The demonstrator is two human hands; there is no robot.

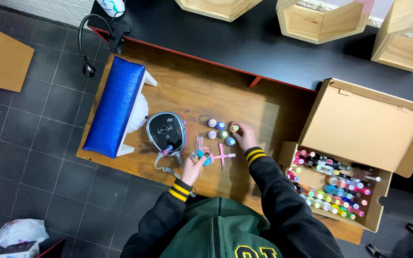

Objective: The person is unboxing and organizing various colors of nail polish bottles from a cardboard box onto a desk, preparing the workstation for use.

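- Head view, straight down on a wooden table [192, 93], person's dark sleeves with yellow cuff stripes at bottom.
- Left hand [194, 165] curled around a small teal bottle [200, 154], fingers closed on it, just beside the drill unit's cable.
- Pink cross-shaped piece [222, 156] lies flat on the table between the two hands, touching neither as far as I can tell.
- Right hand [245, 136] reaches to the bottle cluster; fingertips pinched on a green-capped bottle [234, 128] at its right edge.
- Cluster of small polish bottles [218, 130] stands upright in two short rows, just left of the right hand.
- Black-and-silver nail drill unit [167, 132] sits left of the cluster.
- Blue padded arm rest [115, 104] on white legs lies further left, near the table edge.
- Open cardboard box [359, 138] on the right, lid flipped up, lower half packed with many coloured bottles lying down.
- Black gooseneck lamp [89, 70] clamped at the far left corner.
- Wooden hexagonal shelves [319, 21] on the black counter at the far edge.
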